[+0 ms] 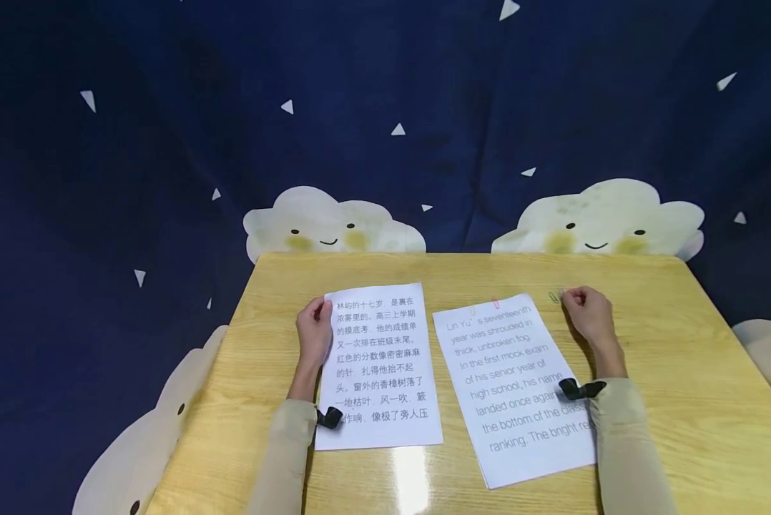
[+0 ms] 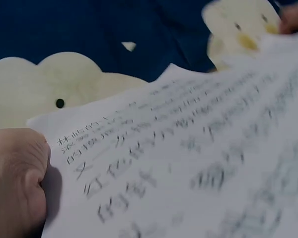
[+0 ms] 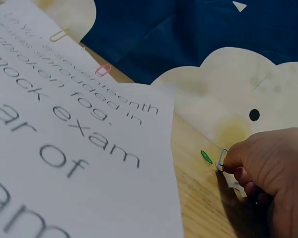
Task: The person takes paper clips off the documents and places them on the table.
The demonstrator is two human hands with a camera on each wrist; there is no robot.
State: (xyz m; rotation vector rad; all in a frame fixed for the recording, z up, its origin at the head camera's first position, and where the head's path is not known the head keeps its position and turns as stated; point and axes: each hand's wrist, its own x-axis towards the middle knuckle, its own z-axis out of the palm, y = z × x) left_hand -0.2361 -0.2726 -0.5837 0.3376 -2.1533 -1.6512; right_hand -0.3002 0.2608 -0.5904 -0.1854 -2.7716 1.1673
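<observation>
My left hand pinches the upper left edge of a sheet of paper printed with Chinese text. In the left wrist view the thumb lies along the front of this sheet, with the other fingers hidden. My right hand pinches a pale blue paper clip between thumb and forefinger, close over the table at the back right. A green paper clip lies just left of those fingertips. Between the hands lies a slanted stack of paper with English text, a yellow paper clip and a pink paper clip on its top edge.
Everything lies on a light wooden table. Behind it hangs a dark blue curtain with white triangles and smiling clouds. Each wrist wears a small black camera, and the right one overlaps the English stack in the head view.
</observation>
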